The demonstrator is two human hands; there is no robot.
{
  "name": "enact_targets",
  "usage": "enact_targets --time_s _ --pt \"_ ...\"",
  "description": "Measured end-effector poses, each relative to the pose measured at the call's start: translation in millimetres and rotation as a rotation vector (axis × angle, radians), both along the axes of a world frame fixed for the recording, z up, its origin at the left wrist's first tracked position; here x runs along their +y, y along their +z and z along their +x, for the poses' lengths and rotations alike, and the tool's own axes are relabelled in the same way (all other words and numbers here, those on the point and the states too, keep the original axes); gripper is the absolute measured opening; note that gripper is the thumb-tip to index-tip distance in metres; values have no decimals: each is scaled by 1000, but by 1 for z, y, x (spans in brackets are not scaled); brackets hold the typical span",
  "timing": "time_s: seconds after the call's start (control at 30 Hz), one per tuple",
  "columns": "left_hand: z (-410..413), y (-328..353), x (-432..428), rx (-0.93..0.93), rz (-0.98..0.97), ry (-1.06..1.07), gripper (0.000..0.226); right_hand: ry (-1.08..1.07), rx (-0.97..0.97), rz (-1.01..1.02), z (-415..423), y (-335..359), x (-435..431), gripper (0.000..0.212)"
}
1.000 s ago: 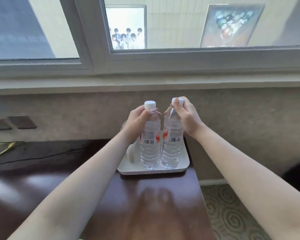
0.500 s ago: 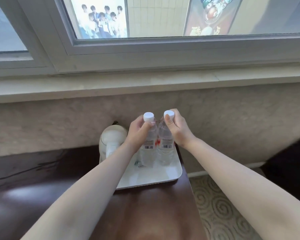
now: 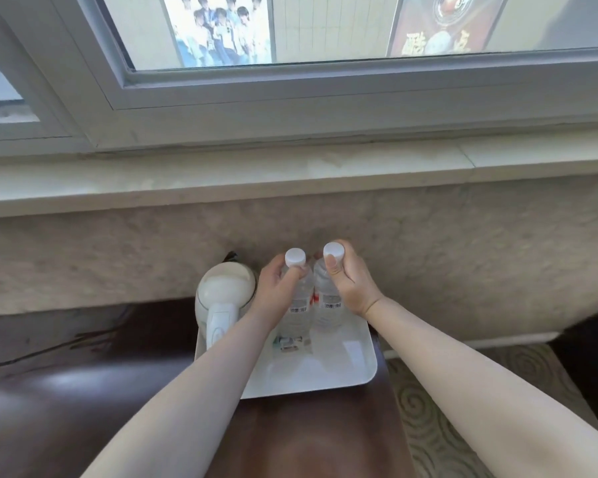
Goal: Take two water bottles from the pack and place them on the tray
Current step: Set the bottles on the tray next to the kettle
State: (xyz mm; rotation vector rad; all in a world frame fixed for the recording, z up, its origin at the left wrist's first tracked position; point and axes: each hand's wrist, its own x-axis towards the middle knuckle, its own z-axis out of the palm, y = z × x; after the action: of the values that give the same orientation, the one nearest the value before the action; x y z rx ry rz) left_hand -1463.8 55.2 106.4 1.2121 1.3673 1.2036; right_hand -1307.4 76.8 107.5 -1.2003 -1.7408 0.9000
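Note:
Two clear water bottles with white caps stand upright side by side at the back of a white tray (image 3: 325, 377). My left hand (image 3: 277, 288) grips the neck of the left bottle (image 3: 297, 315). My right hand (image 3: 351, 284) is wrapped around the neck of the right bottle (image 3: 330, 310). The two bottles touch each other. No bottle pack shows in this view.
A white electric kettle (image 3: 221, 298) stands on the tray's back left corner, beside my left wrist. Small sachets (image 3: 289, 343) lie on the tray in front of the bottles. The tray sits at the right end of a dark glossy table (image 3: 83, 401); patterned carpet (image 3: 425, 426) lies to the right. A wall and window sill rise behind.
Both hands have carried the bottles from the tray's front edge to its back, near the wall. The view has tilted down, and the kettle has come into sight.

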Motion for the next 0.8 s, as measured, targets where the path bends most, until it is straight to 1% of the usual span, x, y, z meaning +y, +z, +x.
enact_targets --time_s 0.07,0.1,0.23,0.33,0.4,0.53,0.67,0.8 --pt "1 -2 1 1 -7 4 14 -16 40 33 -1 -4 0 69" --pt "1 -3 1 1 -10 -1 14 -29 53 39 -1 -6 -1 72" --pt "2 -3 1 -6 -4 5 13 -54 54 43 -4 -15 -6 65" --pt "1 -5 -2 -9 3 12 3 -42 25 44 -5 -17 -8 55" --pt "2 -5 -4 3 18 17 9 -36 6 47 -4 -17 -9 53" --pt "3 -6 -9 48 51 11 18 -24 -39 57 -2 -17 -13 59" --pt "-1 -9 -16 134 100 -52 17 5 -105 68 4 -17 -21 65" --pt "-3 -13 -21 184 89 -101 16 28 -154 58 8 -13 -25 78"
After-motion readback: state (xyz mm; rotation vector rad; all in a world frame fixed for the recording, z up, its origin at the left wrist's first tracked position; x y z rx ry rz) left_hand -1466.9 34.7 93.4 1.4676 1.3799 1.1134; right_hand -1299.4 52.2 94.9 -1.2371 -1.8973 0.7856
